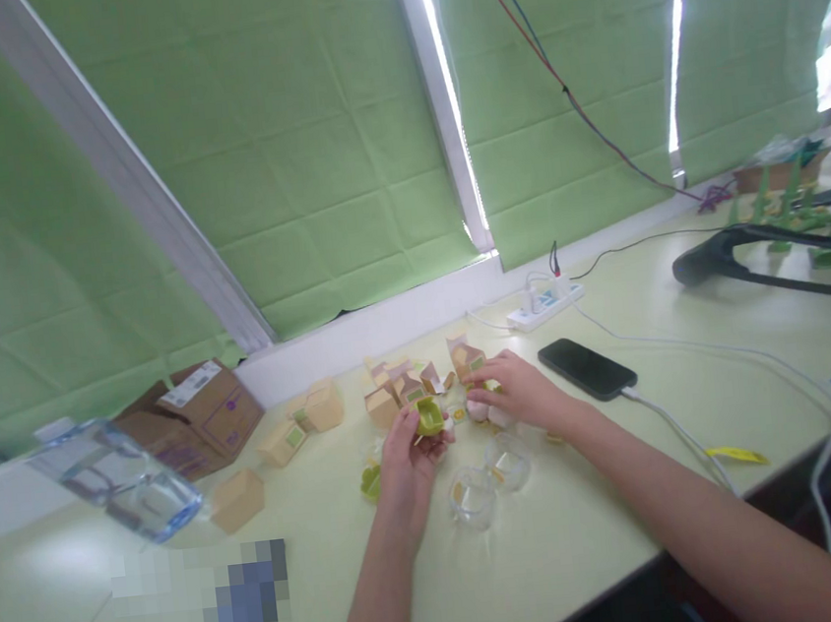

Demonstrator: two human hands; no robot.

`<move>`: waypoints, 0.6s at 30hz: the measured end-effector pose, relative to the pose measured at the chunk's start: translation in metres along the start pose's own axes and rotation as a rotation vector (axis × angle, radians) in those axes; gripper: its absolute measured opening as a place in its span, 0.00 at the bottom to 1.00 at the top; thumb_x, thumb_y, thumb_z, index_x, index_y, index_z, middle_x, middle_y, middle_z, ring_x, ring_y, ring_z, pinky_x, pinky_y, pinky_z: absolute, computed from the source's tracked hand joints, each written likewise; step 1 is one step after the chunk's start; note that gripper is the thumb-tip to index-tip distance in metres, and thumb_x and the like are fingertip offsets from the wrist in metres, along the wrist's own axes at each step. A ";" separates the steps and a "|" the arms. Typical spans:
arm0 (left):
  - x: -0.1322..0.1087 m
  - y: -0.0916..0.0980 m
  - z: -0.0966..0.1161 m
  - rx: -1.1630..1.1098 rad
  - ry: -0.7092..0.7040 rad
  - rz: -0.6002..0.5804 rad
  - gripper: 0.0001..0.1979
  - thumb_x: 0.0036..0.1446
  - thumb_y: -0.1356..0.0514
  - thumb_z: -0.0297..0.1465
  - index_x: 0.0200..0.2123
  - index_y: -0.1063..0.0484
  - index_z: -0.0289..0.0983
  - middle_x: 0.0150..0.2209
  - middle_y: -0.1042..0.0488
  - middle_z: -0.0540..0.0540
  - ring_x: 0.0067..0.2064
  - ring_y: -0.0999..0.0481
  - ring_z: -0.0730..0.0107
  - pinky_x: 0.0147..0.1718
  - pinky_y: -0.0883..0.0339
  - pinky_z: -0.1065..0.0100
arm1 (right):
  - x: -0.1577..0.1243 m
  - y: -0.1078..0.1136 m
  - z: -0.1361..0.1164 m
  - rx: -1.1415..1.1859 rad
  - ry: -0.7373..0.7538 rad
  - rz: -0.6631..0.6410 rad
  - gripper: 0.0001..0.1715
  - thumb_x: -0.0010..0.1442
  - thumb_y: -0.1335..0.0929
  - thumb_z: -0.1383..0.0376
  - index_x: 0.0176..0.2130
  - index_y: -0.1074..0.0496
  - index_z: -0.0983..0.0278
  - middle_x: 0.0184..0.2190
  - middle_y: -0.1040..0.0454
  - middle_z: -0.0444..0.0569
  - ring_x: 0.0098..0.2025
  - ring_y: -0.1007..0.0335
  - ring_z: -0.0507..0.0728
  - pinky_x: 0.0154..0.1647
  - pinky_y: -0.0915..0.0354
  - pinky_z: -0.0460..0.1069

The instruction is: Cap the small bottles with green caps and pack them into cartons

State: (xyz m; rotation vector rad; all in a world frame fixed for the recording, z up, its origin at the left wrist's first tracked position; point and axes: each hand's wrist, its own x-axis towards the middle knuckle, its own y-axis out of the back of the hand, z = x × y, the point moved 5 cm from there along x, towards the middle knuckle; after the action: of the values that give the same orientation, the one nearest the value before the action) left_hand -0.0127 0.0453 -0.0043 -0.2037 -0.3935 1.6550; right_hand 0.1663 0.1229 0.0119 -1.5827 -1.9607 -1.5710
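Clear capsule halves [472, 498] nearest, on counter [594, 530], just below both hands. Left hand [402, 461]: grip closed on green plastic piece [429, 415], pinched at fingertips. Right hand [517, 389] just right of it, fingers curled over small white pieces [479, 409]; cannot tell if grip holds any. Green piece sits between hands, left hand nearer. Small tan boxes [394, 387] just beyond; phone [586, 368] far right.

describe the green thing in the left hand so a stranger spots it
On the pale table, find the cluster of small tan boxes below the green blinds. In front, the left hand holds a green piece, the only bright green one held off the table.
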 end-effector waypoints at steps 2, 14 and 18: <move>0.000 0.000 0.000 0.002 0.004 -0.003 0.23 0.52 0.33 0.40 0.49 0.29 0.36 0.38 0.21 0.44 0.30 0.22 0.71 0.28 0.32 0.72 | -0.003 -0.004 0.006 -0.093 -0.051 -0.053 0.11 0.57 0.27 0.56 0.39 0.19 0.58 0.35 0.20 0.50 0.38 0.31 0.60 0.43 0.37 0.54; -0.001 -0.003 0.002 0.006 -0.015 -0.036 0.23 0.48 0.30 0.35 0.48 0.28 0.40 0.42 0.22 0.46 0.40 0.19 0.66 0.43 0.27 0.66 | -0.001 -0.005 0.002 0.163 -0.181 0.061 0.16 0.54 0.27 0.61 0.43 0.24 0.61 0.39 0.21 0.49 0.41 0.27 0.58 0.43 0.32 0.53; -0.001 -0.003 0.003 0.011 -0.039 -0.035 0.22 0.50 0.30 0.35 0.49 0.27 0.41 0.45 0.23 0.45 0.43 0.20 0.65 0.47 0.27 0.64 | 0.000 -0.004 -0.010 0.600 -0.145 0.050 0.23 0.59 0.29 0.58 0.53 0.27 0.62 0.45 0.21 0.51 0.43 0.23 0.57 0.48 0.27 0.54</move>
State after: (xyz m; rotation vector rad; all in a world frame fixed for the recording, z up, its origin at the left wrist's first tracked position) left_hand -0.0108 0.0437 -0.0009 -0.1556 -0.4147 1.6288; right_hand 0.1583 0.1151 0.0135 -1.4899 -2.1614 -0.7470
